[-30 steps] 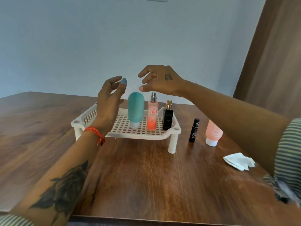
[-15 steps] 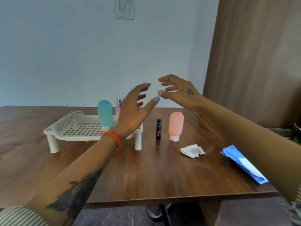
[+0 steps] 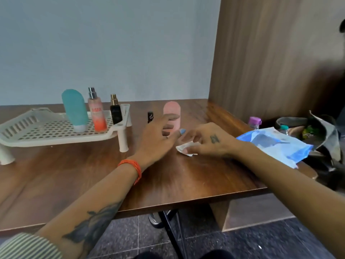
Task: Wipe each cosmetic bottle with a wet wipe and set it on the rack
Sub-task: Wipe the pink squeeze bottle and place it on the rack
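On the white rack (image 3: 22, 135) at the left stand a teal bottle (image 3: 75, 109), a pink spray bottle (image 3: 96, 113) and a black perfume bottle (image 3: 115, 111). On the table beside the rack stand a small black tube (image 3: 150, 116) and a pink bottle (image 3: 172, 111). My right hand (image 3: 205, 140) is down on the white wet wipe (image 3: 184, 149), its fingers curled over it. My left hand (image 3: 157, 137) reaches with spread fingers in front of the pink bottle, hiding its lower part.
A blue wet-wipe pack (image 3: 276, 144) lies at the table's right edge. Beyond it are a purple-capped bottle (image 3: 254, 122) and a bag with clutter (image 3: 306, 128). A wooden panel rises on the right. The table's near edge runs below my forearms.
Both hands have dropped from mid-air to the table. My right hand has landed on the wet wipe, and my left has moved toward the pink bottle. The view has shifted right.
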